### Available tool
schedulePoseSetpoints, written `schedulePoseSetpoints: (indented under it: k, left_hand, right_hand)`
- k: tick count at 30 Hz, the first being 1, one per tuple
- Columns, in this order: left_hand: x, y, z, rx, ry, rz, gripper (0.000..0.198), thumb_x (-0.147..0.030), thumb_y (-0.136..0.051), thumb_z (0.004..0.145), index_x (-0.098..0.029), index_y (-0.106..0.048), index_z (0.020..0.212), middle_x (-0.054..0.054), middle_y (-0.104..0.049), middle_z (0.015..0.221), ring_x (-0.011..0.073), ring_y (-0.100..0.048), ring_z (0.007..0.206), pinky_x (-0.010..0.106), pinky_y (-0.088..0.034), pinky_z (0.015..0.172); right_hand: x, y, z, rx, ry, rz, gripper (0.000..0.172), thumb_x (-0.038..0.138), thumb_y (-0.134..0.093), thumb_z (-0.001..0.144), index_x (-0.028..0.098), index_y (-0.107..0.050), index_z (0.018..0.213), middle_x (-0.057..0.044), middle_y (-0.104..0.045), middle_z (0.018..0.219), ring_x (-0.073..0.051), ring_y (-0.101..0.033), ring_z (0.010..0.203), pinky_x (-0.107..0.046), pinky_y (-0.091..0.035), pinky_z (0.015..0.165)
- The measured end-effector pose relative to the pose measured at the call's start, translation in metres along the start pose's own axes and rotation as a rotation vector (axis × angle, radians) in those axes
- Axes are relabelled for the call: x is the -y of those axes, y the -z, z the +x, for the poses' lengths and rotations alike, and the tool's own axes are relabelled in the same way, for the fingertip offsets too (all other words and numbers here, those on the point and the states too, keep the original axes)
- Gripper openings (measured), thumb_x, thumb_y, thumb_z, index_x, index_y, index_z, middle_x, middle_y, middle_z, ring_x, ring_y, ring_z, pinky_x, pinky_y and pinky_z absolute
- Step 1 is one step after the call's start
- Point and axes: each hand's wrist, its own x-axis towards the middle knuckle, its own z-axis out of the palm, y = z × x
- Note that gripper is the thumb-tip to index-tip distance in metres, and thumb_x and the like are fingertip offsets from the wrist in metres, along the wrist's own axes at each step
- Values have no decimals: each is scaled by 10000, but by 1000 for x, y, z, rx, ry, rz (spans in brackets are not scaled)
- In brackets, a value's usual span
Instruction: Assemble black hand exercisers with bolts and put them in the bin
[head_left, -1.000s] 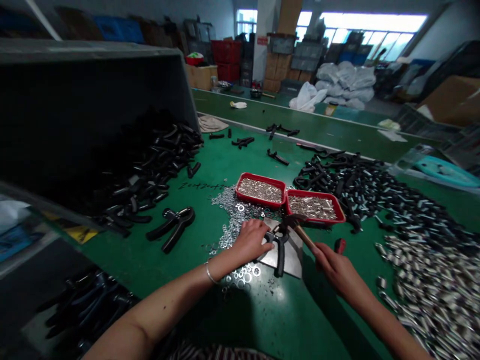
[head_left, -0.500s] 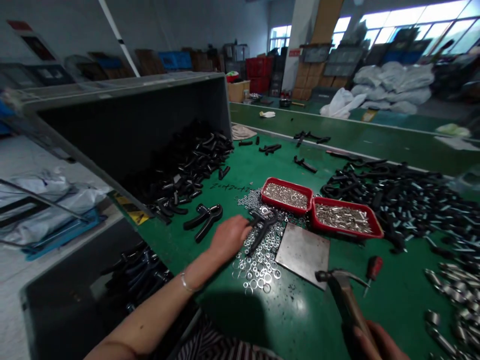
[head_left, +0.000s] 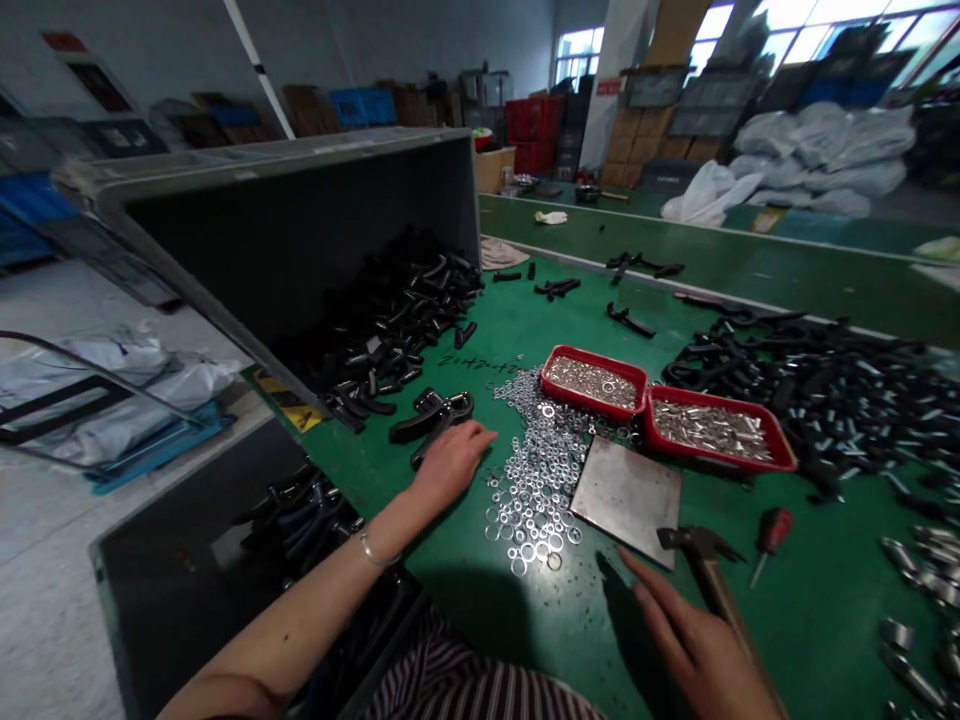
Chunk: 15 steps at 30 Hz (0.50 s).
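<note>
My left hand [head_left: 448, 462] lies with fingers stretched out on the green table [head_left: 480, 330], touching a black two-handled grip tool [head_left: 433, 414] just beyond it. Right of that hand is a spread of loose steel washers [head_left: 534, 482] and a square metal plate [head_left: 627, 496]. My right hand [head_left: 694, 640] rests open near the front edge. A wooden-handled hammer [head_left: 711, 566] lies on the table along its right side, and I cannot tell whether the hand touches it.
Two red trays [head_left: 596, 352] [head_left: 780, 452] of small metal parts stand behind the plate. A red-handled screwdriver [head_left: 769, 532] lies at the right. A heap of black parts [head_left: 810, 385] fills the right. A tipped grey bin [head_left: 300, 230] spills black handles [head_left: 397, 320]. A black crate [head_left: 187, 560] stands lower left.
My left hand carried the black grip tool from the plate leftwards to beside the other one and opened. My right hand lowered the hammer onto the table and opened. The camera turned left.
</note>
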Motion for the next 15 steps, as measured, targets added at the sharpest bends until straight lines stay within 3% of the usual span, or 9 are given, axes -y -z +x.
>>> schedulePoseSetpoints:
  k: [2, 4, 6, 8, 12, 13, 15]
  left_hand:
    - [-19, -16, 15, 111, -78, -35, 357, -123, -412, 943, -230, -582, 1238, 88, -598, 1140, 216, -555, 1048, 328, -439, 920]
    - [-29, -28, 25, 183, -104, -34, 321, -96, -413, 916, -208, -610, 1143, 93, -596, 1078, 224, -552, 1028, 333, -438, 908]
    - [-30, -37, 33, 225, -103, 1, 245, -106, -403, 908, -179, -621, 994, 102, -585, 995, 237, -557, 963, 341, -445, 865]
    - [-25, -44, 40, 232, -96, 27, 203, -148, -399, 915, -174, -599, 928, 105, -567, 949, 250, -557, 899, 354, -447, 818]
    - [-11, -54, 52, 201, -101, 11, 151, -242, -437, 913, -189, -562, 847, 102, -556, 898, 263, -558, 831, 367, -441, 781]
    - [-10, -55, 53, 195, -93, -6, 152, -260, -448, 910, -189, -548, 820, 104, -561, 884, 264, -565, 819, 369, -442, 781]
    - [-11, -55, 54, 201, -29, -76, 169, -307, -455, 916, -191, -526, 814, 95, -579, 841, 258, -582, 772, 359, -447, 751]
  right_hand:
    - [35, -3, 15, 192, 24, 46, 470, 440, -371, 987, 250, -570, 1368, -97, -749, 1107, -285, -727, 959, -393, -568, 834]
    - [54, -3, 24, 198, 77, 67, 434, 405, -403, 988, 256, -578, 1356, -94, -729, 1163, -278, -717, 997, -405, -549, 880]
    - [48, 3, 27, 114, 104, 119, 393, 371, -419, 990, 256, -609, 1314, -79, -699, 1232, -251, -679, 1091, -393, -508, 963]
    - [20, 14, 22, -35, 57, 144, 367, 355, -416, 993, 241, -640, 1260, -71, -690, 1248, -225, -651, 1134, -377, -476, 1009]
    - [-72, 55, -4, -405, -209, -52, 370, 339, -385, 984, 192, -636, 1212, -110, -687, 1192, -232, -642, 1089, -403, -480, 973]
    - [-95, 66, -12, -463, -286, -145, 373, 326, -380, 977, 160, -635, 1193, -136, -685, 1162, -247, -641, 1070, -415, -482, 953]
    - [-135, 86, -24, -454, -470, -377, 365, 311, -408, 956, 93, -631, 1145, -210, -672, 1103, -294, -645, 1014, -434, -494, 876]
